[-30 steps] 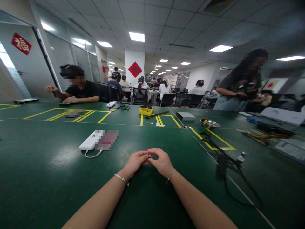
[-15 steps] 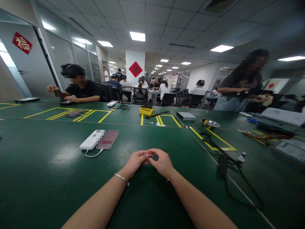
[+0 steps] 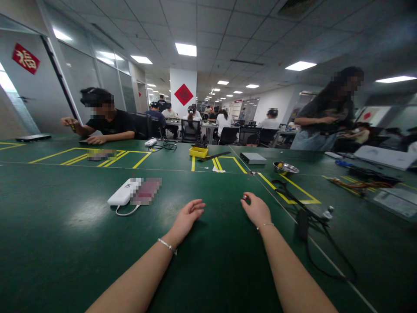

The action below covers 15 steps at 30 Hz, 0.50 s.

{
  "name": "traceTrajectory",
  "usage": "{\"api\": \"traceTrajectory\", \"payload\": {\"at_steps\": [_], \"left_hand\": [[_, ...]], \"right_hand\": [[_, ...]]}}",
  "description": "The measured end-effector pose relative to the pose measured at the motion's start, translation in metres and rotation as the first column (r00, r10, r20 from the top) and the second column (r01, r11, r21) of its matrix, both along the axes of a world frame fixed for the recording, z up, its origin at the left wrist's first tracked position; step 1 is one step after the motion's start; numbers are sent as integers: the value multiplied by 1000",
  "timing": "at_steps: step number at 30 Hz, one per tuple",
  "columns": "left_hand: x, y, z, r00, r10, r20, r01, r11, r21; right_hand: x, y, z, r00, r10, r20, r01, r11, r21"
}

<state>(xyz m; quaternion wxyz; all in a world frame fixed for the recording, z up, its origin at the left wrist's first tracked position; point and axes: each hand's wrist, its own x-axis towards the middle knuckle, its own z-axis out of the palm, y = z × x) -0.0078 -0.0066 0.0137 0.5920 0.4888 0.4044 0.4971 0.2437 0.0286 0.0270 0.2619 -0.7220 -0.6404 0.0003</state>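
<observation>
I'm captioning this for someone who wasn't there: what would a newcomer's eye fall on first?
Probably the right hand, pinching a tiny reddish object over the green table, with the left hand open across from it. Left of both hands lies a white slab-shaped device with a white cable. Farther back, a red diamond-shaped decoration stands out on the white pillar.

place: open-plan office, partly workshop-like; ceiling (image 3: 208,26): tiled, with light panels (image 3: 186,49); left: glass partitions (image 3: 80,65); rear: people (image 3: 223,121) seated on black chairs (image 3: 191,130) at desks (image 3: 208,125); foreground: green worktable (image 3: 81,243) marked with yellow tape (image 3: 142,160), coloured wires (image 3: 363,186) on it
</observation>
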Motion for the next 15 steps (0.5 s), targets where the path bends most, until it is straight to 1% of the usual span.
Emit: {"api": "traceTrajectory", "payload": {"at_steps": [3,6,8,10,13,15], "left_hand": [[1,1,-1,999,32,-20,-33,999,-11],[1,3,-3,998,56,-30,-57,998,-27],[0,4,-3,997,68,-34,-69,997,-33],[-1,5,-4,997,73,-31,-74,996,-43],[-2,6,-6,997,77,-14,-77,995,-62],[-2,6,-6,997,75,-7,-75,995,-69]], "right_hand": [[40,5,-8,979,-198,50,203,972,-121],[62,5,-17,938,-334,97,347,921,-176],[67,4,-23,909,-403,105,416,886,-202],[67,1,-26,891,-444,95,454,864,-219],[62,-1,-28,870,-487,76,492,848,-200],[54,0,-25,865,-497,67,501,853,-143]]}}
